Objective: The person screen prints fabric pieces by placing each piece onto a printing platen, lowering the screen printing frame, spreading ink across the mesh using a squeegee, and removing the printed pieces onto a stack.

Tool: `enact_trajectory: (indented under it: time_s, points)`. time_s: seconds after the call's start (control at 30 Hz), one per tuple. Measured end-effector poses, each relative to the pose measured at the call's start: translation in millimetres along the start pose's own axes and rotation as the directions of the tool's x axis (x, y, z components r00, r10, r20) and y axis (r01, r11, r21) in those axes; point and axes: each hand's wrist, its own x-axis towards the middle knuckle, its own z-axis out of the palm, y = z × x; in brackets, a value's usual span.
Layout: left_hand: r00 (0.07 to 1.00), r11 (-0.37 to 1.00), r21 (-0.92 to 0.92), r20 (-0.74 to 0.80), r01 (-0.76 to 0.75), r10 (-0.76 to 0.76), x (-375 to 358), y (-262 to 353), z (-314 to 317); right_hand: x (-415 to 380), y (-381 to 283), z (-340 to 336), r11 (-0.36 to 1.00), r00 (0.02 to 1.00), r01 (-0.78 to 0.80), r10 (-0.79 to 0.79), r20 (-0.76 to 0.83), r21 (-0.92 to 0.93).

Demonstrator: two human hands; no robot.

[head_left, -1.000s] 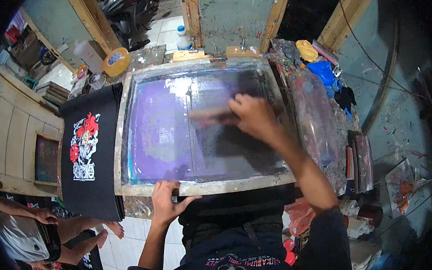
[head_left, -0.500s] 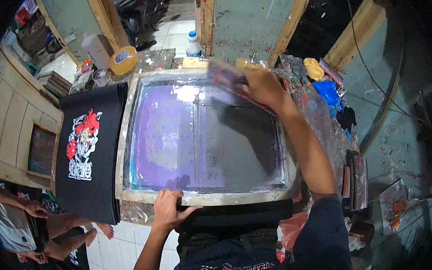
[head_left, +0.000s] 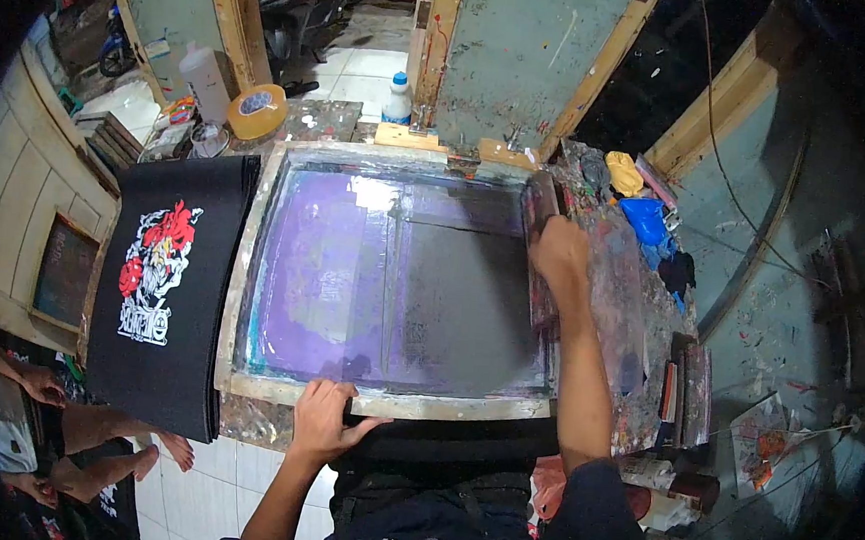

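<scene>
A framed screen [head_left: 332, 273], purple at left and grey at right, lies flat in front of me. My left hand [head_left: 324, 421] grips the front edge of its pale frame [head_left: 463, 409], thumb stretched to the right. My right hand [head_left: 560, 251] is closed round a long dark squeegee [head_left: 541, 298], which lies front to back along the screen's right side. Left of the frame rests a stack of black cloth [head_left: 160, 371] with a red and white print [head_left: 157, 271].
Behind the screen stand a tape roll [head_left: 257, 110], a white bottle [head_left: 205, 84] and a blue-capped bottle [head_left: 397, 102]. Blue [head_left: 644, 220] and yellow [head_left: 623, 173] items lie at the back right. At lower left, another person's bare legs [head_left: 105, 438] and hands show.
My right hand has moved from the screen's back edge toward its right side, turning the squeegee from crosswise to lengthwise. My left hand stays on the frame. The camera view has shifted slightly.
</scene>
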Motion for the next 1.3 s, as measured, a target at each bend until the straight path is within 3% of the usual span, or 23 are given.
enact_trajectory:
  time_s: [0.13,0.23,0.33,0.43,0.57,0.67,0.77,0.87,0.97,1.07,1.23,1.3]
  points:
    - [1.000,1.000,0.000,0.013,0.009,-0.009,1,0,-1,33,-13,9,0.999,0.999,0.048,-0.049,0.023,0.024]
    - [1.000,1.000,0.018,0.007,0.022,-0.022,1,3,-1,30,-28,-4,0.982,0.982,0.173,-0.178,0.063,0.074]
    - [0.999,0.999,0.029,0.011,0.030,-0.030,0,3,0,33,-30,8,0.867,0.865,0.484,-0.454,-0.214,0.117]
    - [1.000,0.999,0.029,0.012,0.025,-0.026,3,5,-3,48,-39,12,0.760,0.803,0.592,-0.587,-0.107,0.268]
    - [0.999,0.999,0.014,0.005,0.037,-0.037,2,6,-2,61,-65,4,0.732,0.744,0.608,-0.661,0.101,0.308]
    - [0.999,0.999,0.012,0.007,0.037,-0.037,3,6,-4,81,-56,4,0.609,0.583,0.672,-0.786,0.205,0.422]
    - [1.000,0.999,0.029,-0.001,0.029,-0.029,2,7,-2,115,-32,22,0.509,0.517,0.820,-0.855,0.043,0.263]
    - [0.999,0.999,0.026,0.010,0.034,-0.034,2,6,-2,91,-30,33,0.599,0.611,0.791,-0.765,-0.204,0.124]
    - [0.999,0.999,0.016,0.005,0.050,-0.050,1,6,-1,66,-33,36,0.654,0.645,0.756,-0.735,-0.209,0.035]
    - [1.000,1.000,0.027,-0.009,0.016,-0.016,3,7,0,16,-22,48,0.645,0.638,0.759,-0.709,-0.301,0.087]
    - [1.000,0.999,0.032,-0.007,0.012,-0.012,1,5,2,-104,-12,38,0.595,0.560,0.803,-0.762,-0.326,-0.012]
    - [1.000,1.000,0.028,-0.018,-0.002,0.003,1,5,2,-143,-9,24,0.633,0.641,0.767,-0.751,-0.159,0.103]
